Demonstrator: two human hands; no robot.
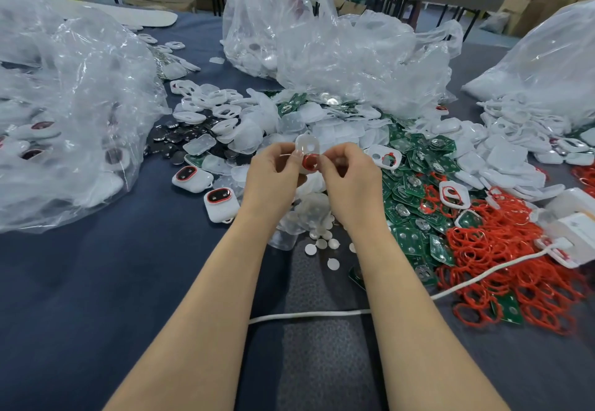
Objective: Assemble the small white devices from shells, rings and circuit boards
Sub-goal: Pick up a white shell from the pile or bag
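Fingers (289, 157) of left hand (273, 174) and right hand (351, 180) pinch a white shell (307, 144), just left of the green circuit boards (415, 193). Red ring (309, 162) looks half in; next it needs pressing flat.

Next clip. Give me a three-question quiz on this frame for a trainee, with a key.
1. True or false: the left hand and right hand together hold a shell with a red ring on it.
2. The loose rings are piled: A) left of the hands, B) right of the hands, C) inside a bag.
3. How many finished devices lie on the bare cloth just left of the left hand?
Key: 1 true; 2 B; 3 two.
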